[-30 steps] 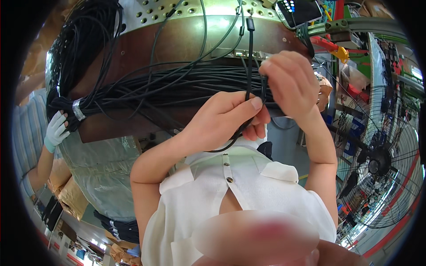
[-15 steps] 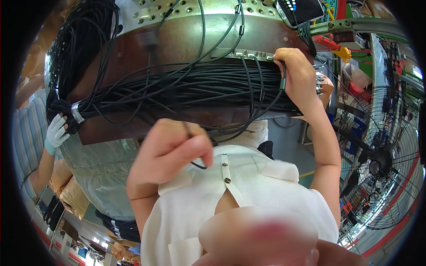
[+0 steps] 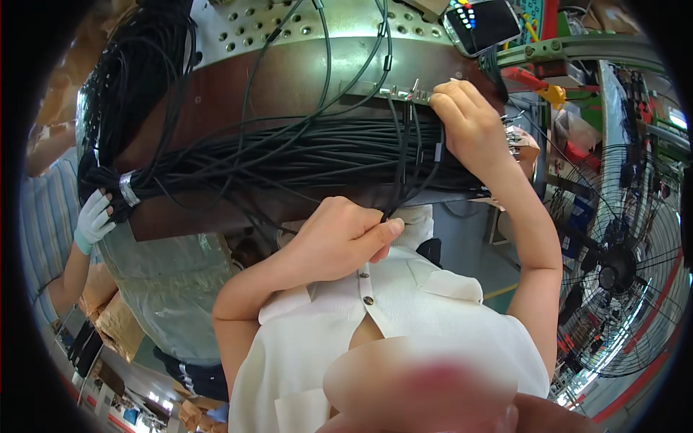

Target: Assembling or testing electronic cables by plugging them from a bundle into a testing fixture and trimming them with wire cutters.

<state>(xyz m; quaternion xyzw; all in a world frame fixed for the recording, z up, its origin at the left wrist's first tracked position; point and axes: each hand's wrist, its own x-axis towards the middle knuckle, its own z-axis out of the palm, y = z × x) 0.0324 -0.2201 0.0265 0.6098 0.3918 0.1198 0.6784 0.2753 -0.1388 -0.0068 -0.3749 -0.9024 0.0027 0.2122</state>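
Note:
A bundle of thin black cables (image 3: 289,148) runs across a dark brown board. My right hand (image 3: 473,130) is closed at the right end of a narrow metal connector strip (image 3: 368,91), its fingertips over a black cable's end. That cable carries a pale grey sleeve (image 3: 438,152) and drops beside the hand; its tip is hidden. Other cables reach the strip to the left, where a small metal plug (image 3: 413,89) stands up. Closer to my chest, my left hand (image 3: 343,238) pinches black cables (image 3: 390,209) between thumb and fingers.
At the far left, a co-worker's white-gloved hand (image 3: 94,216) rests beside silver tape (image 3: 128,187) round the bundle. A perforated metal plate (image 3: 249,25) and a dark-screened device (image 3: 480,29) are at the back. A large black fan (image 3: 617,267) stands right.
My left hand has moved right and slightly up, onto the cables hanging below the strip. My right hand has shifted slightly left. The metal plug now stands up at the strip. The view has shifted slightly.

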